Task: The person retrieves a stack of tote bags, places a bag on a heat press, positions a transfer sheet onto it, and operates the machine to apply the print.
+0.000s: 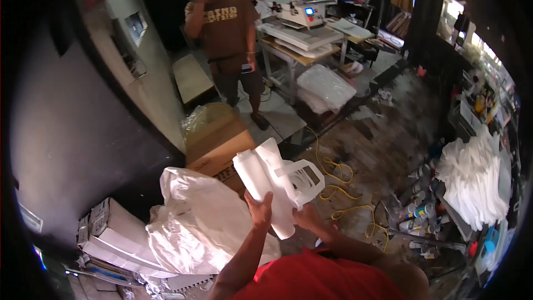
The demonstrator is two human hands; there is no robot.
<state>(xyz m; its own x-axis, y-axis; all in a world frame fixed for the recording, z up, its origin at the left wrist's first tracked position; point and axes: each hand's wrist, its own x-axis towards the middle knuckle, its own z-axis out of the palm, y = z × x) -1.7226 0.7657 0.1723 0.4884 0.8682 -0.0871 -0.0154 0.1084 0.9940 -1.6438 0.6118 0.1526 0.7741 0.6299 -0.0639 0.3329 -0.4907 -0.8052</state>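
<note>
Both hands hold a white roll of sheet material (pixel 256 178) in front of the red shirt. My left hand (pixel 260 209) is wrapped round the lower left side of the roll, thumb on top. My right hand (pixel 306 216) is closed at the lower right, on the edge of the loose white sheet. A white piece with cut-out openings (pixel 304 180) sticks out to the right above my right hand. The fingertips of both hands are partly hidden behind the material.
A large white plastic bag (pixel 194 222) lies left, beside a cardboard box (pixel 219 147). A person in a brown shirt (pixel 227 30) stands beyond. A heat press (pixel 305 16) rests on a table. Yellow cord (pixel 355 208) and bottles (pixel 419 211) litter the floor; white sheets (pixel 474 183) hang right.
</note>
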